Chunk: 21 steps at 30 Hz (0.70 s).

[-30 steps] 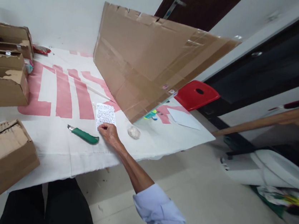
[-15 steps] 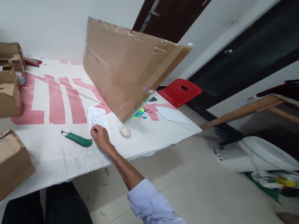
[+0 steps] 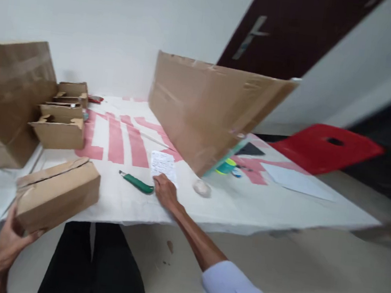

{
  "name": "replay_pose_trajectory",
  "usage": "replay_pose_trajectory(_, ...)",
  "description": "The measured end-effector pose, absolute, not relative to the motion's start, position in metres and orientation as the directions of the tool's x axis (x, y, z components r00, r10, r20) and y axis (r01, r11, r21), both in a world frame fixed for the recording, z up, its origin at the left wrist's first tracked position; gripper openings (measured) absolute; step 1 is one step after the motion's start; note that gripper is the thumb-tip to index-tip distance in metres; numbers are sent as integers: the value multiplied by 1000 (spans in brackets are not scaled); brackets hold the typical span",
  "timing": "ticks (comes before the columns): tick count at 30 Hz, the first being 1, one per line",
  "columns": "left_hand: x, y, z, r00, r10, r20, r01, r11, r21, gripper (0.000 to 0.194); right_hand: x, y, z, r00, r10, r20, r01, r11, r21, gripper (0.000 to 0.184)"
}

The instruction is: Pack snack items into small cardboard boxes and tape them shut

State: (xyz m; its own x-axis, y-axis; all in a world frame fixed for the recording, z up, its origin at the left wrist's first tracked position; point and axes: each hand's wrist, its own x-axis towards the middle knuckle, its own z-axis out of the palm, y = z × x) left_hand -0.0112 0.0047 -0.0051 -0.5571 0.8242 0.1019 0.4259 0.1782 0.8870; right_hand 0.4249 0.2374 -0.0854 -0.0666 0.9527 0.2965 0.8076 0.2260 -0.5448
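My left hand (image 3: 11,238) grips the near left end of a closed brown cardboard box (image 3: 62,197), thumb along its lower side. The box is tilted at the front edge of the table. Over the lower edge of a white printed paper sheet (image 3: 164,164) lies my right hand (image 3: 165,191), fingers curled and closed on it; the fingertips are partly hidden. Just left of that hand rests a green utility knife (image 3: 137,183), its blade tip pointing left. A whitish roundish lump (image 3: 202,187) sits to the right of the hand.
A large cardboard panel (image 3: 203,109) stands slanted behind the sheet. At left are a big carton (image 3: 13,97) and small open boxes (image 3: 59,128). A tape roll (image 3: 226,166) and white sheet (image 3: 297,181) lie right, near a red chair (image 3: 329,150).
The view has swung left, bringing the big carton and my left hand on the cardboard box into sight. My right hand stays at the paper sheet's lower edge.
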Motion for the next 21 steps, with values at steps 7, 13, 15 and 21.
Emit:
replay_pose_trajectory(7, -18, -10, -24, -357, 926, 125, 314, -7, 949, 132, 414, 223, -76, -86, 904, 419, 716, 348, -604, 34)
replay_pose_trajectory(13, -12, -20, -28, -211, 961, 180, 333, -103, 937, 127, 351, 176, -32, -251, 851, 461, 305, 521, -797, 38)
replay_pose_trajectory(15, -9, -22, -28, -181, 964, 193, 334, -125, 934, 125, 330, 160, -16, -358, 824, 439, 191, 525, -829, 47)
replay_pose_trajectory(21, -6, -27, -30, -127, 973, 193, 394, -129, 910, 123, 300, 135, 3, -468, 787, 402, 186, 532, -826, 66)
